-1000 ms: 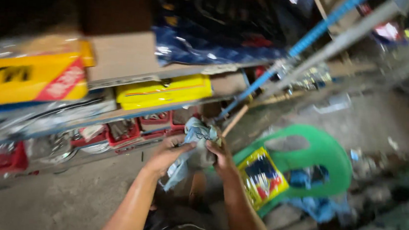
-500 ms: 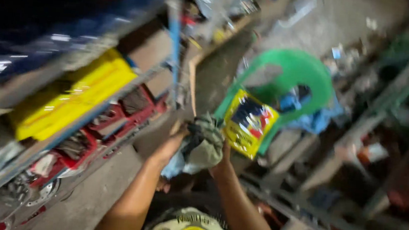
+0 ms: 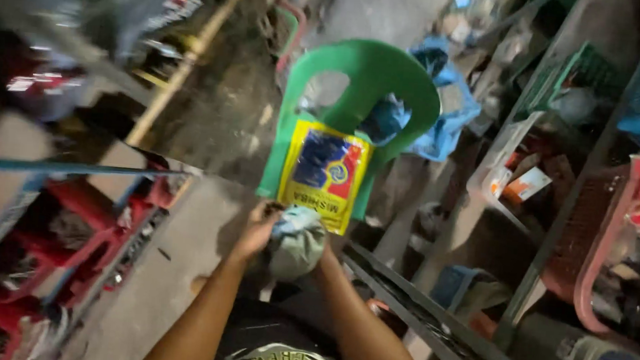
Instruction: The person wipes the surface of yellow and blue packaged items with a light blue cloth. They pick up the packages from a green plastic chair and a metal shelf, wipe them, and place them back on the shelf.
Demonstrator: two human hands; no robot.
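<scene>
Both of my hands hold a crumpled grey-green and pale blue cloth bundle [image 3: 297,241] in front of my chest. My left hand [image 3: 257,228] grips its left side, fingers curled over the top. My right hand [image 3: 326,259] is mostly hidden behind the bundle on its right side. Just beyond the bundle a yellow bag with a blue and red print [image 3: 325,173] lies on the seat of a green plastic chair [image 3: 371,76].
Red plastic crates [image 3: 75,243] sit under blue metal shelving [image 3: 43,167] on the left. A wooden stick [image 3: 188,60] leans at the upper left. Metal racks [image 3: 432,313] with red baskets [image 3: 617,229] and a white bin [image 3: 502,169] fill the right. Blue plastic sheeting [image 3: 448,122] lies behind the chair.
My head has turned right, away from the left shelves with yellow boxes; the chair and yellow bag now sit in the centre. Both hands still clutch the cloth bundle.
</scene>
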